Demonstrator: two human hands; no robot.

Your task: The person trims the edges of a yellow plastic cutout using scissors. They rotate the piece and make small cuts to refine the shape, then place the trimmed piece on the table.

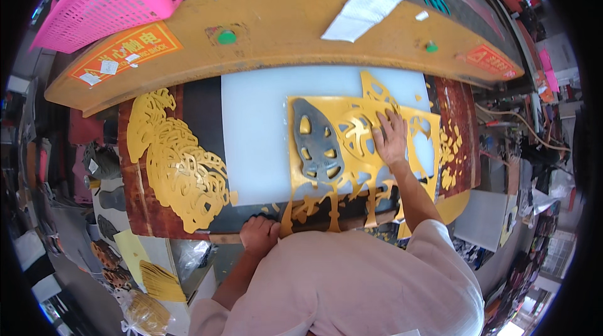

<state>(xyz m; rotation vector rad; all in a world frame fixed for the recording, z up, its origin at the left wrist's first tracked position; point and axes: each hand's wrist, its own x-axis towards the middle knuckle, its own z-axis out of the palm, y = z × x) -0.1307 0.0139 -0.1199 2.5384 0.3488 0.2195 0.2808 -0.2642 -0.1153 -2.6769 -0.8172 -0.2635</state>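
My right hand (392,139) lies with fingers spread on a yellow sheet (352,107) with cut-out holes, right of its middle. Left of that hand, a dark grey, sole-shaped cutting die (321,147) with several openings rests on the sheet; yellow shows through them. The sheet's near part is a web of leftover strips hanging over the table's front edge. My left hand (259,234) is closed at that front edge, beside the strips; what its curled fingers hold, if anything, is hidden. Beneath the sheet is a white cutting board (254,141).
A heap of cut yellow pieces (182,166) lies left of the board; yellow scraps (449,154) lie at its right. An orange machine beam (276,28) spans the far side, with green buttons, a white cloth (367,6), a pink basket (119,0) and teal-handled scissors (434,0).
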